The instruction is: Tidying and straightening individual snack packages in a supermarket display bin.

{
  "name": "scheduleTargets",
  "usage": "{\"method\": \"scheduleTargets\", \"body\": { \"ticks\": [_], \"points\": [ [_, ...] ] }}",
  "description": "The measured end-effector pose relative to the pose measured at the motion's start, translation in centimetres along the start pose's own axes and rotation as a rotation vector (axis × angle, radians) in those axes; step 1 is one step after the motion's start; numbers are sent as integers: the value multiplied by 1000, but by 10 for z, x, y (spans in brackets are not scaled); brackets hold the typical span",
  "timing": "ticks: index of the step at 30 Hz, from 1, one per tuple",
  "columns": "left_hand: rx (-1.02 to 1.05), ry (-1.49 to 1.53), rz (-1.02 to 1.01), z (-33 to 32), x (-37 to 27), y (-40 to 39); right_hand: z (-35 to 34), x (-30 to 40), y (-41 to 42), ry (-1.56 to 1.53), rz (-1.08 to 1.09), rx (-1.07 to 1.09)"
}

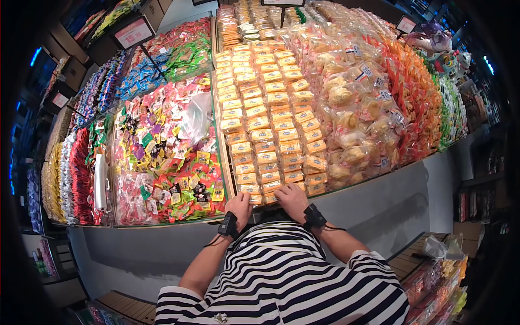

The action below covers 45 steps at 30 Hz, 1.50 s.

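Rows of yellow wrapped snack packets [267, 134] lie in a display bin in front of me. My left hand [239, 206] is at the bin's near left corner, its fingers against the front packets of the leftmost row. My right hand [291, 200] rests on the near end of the middle rows, its fingertips touching packets there. Both wrists wear a black strapped device. Whether either hand grips a packet is hard to make out, since the fingers are partly bent over the edge.
Left of a glass divider [219, 162] lie mixed wrapped candies [162, 150], with a clear plastic bag [196, 118] on them. Bagged pastries [349, 126] fill the right side. Price signs [134, 32] stand on thin posts. A low wooden-topped shelf [414, 254] is behind me at right.
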<state>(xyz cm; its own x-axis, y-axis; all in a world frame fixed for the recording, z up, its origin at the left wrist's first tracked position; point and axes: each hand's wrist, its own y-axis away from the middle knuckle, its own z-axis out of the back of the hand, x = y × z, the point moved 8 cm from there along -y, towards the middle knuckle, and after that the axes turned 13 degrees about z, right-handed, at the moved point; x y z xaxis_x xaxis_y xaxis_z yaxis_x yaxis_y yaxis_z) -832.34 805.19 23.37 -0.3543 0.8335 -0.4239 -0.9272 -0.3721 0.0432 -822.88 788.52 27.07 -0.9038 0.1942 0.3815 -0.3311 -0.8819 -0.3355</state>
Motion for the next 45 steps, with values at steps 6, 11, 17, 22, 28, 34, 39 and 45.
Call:
{"method": "scheduleTargets", "body": {
  "ticks": [6, 11, 17, 22, 28, 34, 39, 45],
  "points": [
    [66, 3, 89, 8, -2, 4, 109, -39, -1, 240, -198, -263],
    [120, 66, 39, 7, -13, 4, 113, -81, 4, 349, -363, -67],
    [-16, 246, -172, 45, -30, -13, 126, -31, -55, 80, -258, -119],
    [-387, 419, -153, 93, -31, -55, 69, 4, -122, -170, 26, -136],
    [-355, 445, -85, 123, -7, -111, 58, -26, -162, -236, 134, -174],
    [-399, 400, 39, 107, 29, -163, 56, -95, -174, 214, -69, -109],
    [-416, 409, 70, 81, 47, -173, 52, -89, -171, 242, 15, -26],
    [-396, 474, 106, 81, 49, -170, 48, -95, -163, 317, -43, -21]
  ]
}}
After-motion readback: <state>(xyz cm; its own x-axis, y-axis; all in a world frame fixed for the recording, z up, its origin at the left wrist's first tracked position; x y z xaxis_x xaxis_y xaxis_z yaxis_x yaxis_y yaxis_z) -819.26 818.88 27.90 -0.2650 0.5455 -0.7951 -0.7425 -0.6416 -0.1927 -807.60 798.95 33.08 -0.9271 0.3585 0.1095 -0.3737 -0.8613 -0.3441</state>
